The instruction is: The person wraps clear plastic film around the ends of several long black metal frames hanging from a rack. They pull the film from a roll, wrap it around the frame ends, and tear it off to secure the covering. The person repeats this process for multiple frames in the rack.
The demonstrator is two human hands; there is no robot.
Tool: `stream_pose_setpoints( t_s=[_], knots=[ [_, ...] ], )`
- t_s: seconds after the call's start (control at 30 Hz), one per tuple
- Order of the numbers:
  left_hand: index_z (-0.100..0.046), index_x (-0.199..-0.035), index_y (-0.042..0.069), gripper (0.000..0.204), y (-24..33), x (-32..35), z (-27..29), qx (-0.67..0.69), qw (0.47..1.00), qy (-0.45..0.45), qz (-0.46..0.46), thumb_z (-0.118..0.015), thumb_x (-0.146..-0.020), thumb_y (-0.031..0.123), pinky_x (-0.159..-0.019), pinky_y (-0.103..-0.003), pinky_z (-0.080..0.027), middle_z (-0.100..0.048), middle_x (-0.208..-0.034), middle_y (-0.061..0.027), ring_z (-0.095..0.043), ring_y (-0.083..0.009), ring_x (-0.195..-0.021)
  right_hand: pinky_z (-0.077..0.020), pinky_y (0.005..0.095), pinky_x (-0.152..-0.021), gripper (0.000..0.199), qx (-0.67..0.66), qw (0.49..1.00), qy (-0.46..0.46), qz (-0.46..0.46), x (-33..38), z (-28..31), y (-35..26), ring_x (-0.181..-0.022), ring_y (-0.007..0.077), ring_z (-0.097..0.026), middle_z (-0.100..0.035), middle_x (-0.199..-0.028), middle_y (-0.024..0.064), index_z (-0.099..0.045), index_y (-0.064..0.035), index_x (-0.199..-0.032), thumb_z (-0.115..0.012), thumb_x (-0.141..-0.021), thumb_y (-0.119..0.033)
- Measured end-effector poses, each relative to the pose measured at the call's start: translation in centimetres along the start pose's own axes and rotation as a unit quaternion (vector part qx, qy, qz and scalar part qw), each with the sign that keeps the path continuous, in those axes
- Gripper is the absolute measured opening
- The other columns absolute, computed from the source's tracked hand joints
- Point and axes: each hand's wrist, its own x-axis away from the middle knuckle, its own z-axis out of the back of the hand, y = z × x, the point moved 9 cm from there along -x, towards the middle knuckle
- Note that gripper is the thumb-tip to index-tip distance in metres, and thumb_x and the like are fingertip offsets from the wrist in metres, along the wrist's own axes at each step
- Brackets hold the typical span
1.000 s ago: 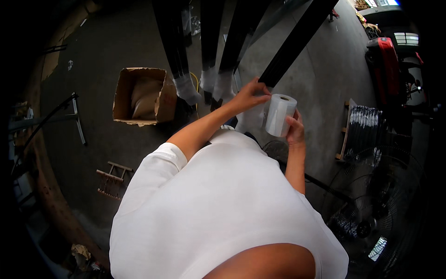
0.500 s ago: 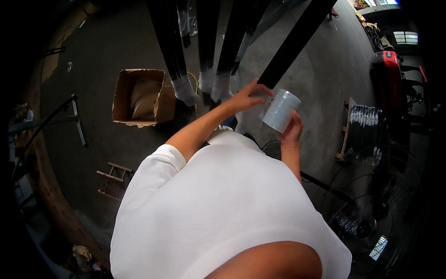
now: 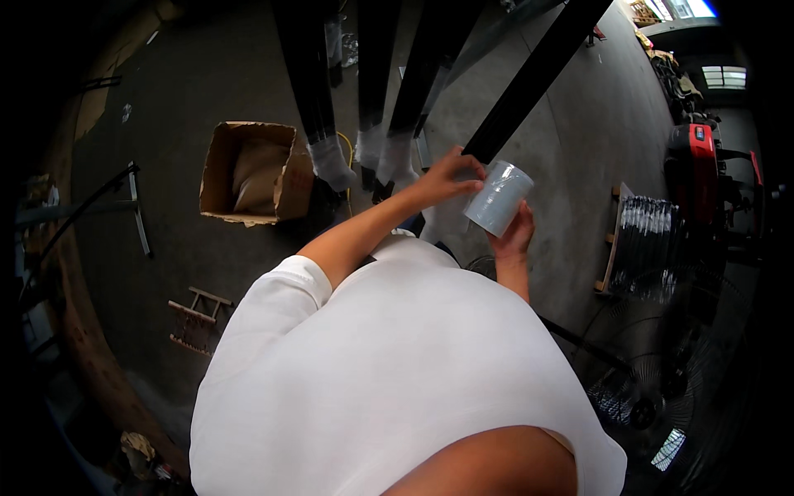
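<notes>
So the roll of clear film [image 3: 499, 198] sits at 2 o'clock from mid-view, long axis tilted roughly 1 to 7. The right hand [image 3: 514, 234] is closest, wrapped on its lower end, roll at its 11 o'clock. Left hand [image 3: 451, 178] is half curled, roll at its 4 o'clock; can't tell if it's pinching loose film. It hides the black bar's [image 3: 538, 83] lower end. Right fingers mostly hidden too, and the fan [image 3: 645, 409] at 4 o'clock is murky.
</notes>
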Motion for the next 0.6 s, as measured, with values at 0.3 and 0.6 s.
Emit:
stream_pose_setpoints(
  t_s=[0.3, 0.6],
  knots=[
    [-0.053, -0.088, 0.009, 0.015, 1.0, -0.2, -0.2, -0.003, 0.998, 0.029, -0.054, -0.056, -0.080, 0.022, -0.084, -0.032, -0.034, -0.047, -0.089, -0.0063, -0.042, -0.0192, -0.093, -0.0424, 0.0383, -0.089, 0.057, 0.016, 0.999, 0.033, -0.005, 0.2, 0.5, -0.1, -0.100, 0.0243, -0.053, -0.054, -0.110, 0.0116, -0.043, -0.0005, -0.118, -0.063, -0.074, -0.031],
    [-0.047, -0.085, 0.009, 0.009, 0.8, -0.5, -0.5, 0.041, 0.997, -0.046, -0.042, -0.049, -0.082, 0.018, -0.084, -0.030, -0.029, -0.043, -0.081, -0.0028, -0.037, -0.0185, -0.087, -0.0426, 0.0379, -0.088, 0.055, 0.077, 0.992, 0.093, 0.017, 0.3, 2.0, -1.3, -0.099, 0.0233, -0.052, -0.053, -0.108, 0.0102, -0.045, -0.0016, -0.115, -0.067, -0.070, -0.025]
  ],
)
